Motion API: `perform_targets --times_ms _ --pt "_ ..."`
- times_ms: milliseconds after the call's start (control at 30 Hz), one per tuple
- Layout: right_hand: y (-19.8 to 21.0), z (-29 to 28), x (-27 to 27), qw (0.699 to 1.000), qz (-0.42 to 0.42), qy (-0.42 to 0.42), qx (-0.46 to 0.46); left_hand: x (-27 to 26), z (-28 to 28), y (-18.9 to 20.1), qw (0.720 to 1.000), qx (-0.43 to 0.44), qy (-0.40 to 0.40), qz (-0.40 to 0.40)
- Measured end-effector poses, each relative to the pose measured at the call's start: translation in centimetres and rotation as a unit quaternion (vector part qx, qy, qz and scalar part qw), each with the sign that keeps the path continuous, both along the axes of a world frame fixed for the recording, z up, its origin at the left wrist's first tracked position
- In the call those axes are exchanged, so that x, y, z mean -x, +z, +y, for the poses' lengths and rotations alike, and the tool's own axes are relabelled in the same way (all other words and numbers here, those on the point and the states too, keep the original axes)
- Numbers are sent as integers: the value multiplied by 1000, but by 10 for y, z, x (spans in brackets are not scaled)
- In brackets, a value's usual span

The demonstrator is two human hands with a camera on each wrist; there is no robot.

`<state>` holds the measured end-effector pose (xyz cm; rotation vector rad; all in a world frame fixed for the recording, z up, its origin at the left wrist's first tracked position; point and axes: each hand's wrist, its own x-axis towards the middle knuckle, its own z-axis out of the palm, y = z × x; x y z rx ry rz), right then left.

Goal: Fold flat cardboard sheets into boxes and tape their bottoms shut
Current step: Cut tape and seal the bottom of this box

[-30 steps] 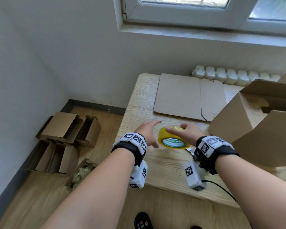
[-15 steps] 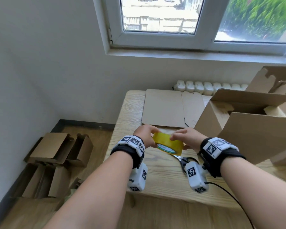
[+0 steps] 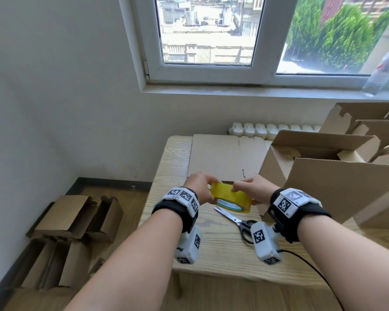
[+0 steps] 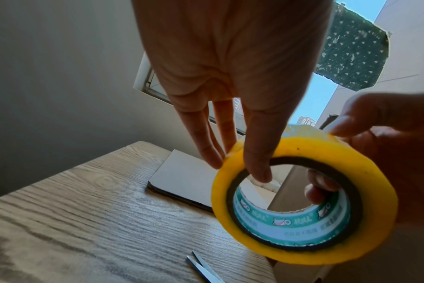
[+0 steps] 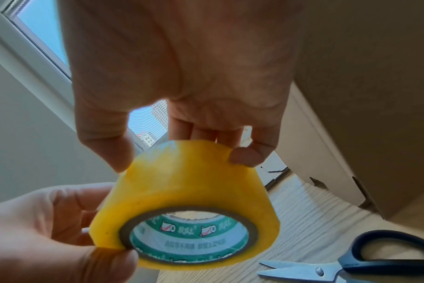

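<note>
Both hands hold a yellow tape roll (image 3: 230, 197) with a green-printed core just above the wooden table (image 3: 211, 254). My left hand (image 3: 199, 189) grips its left side, the thumb (image 4: 257, 162) over the rim (image 4: 303, 191) and the fingers behind. My right hand (image 3: 249, 190) pinches the roll's top (image 5: 187, 191) between thumb (image 5: 104, 145) and a fingertip (image 5: 245, 157). A flat cardboard sheet (image 3: 213, 157) lies behind the hands. An unfolded open box (image 3: 328, 180) stands to the right.
Black-handled scissors (image 3: 236, 221) lie on the table under the roll, blades slightly apart (image 5: 351, 262). More cardboard boxes (image 3: 368, 122) stand at the back right. Several folded boxes (image 3: 72, 221) sit on the floor left of the table. A radiator (image 3: 272, 129) lines the wall.
The roll has come up off the table and tilted, and both hands now hold it. The scissors beneath it have come into view. The head view has tilted upward.
</note>
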<state>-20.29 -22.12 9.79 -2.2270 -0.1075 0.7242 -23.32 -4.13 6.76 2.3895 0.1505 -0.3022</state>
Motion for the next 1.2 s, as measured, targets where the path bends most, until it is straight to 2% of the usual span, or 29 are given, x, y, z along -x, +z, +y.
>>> perform_targets --times_ms 167,333,500,1000,1100,1200 --pt "-2 -5 0 999 20 -15 -27 0 -5 6 999 -30 -14 -10" --pt "-4 -9 1 1000 -15 -20 -16 0 -13 12 998 -55 -34 -17" --pt "-8 -16 -1 999 10 -25 -44 -2 -17 16 996 -74 -43 -7" --pt "-12 -22 -3 996 33 -63 -52 0 -28 20 994 -92 -63 -10" --pt "-15 -24 -3 995 22 -66 -74 1 -29 22 993 -99 -63 -16" --pt "-17 -26 1 989 64 -74 -113 2 -26 23 993 -100 -64 -8"
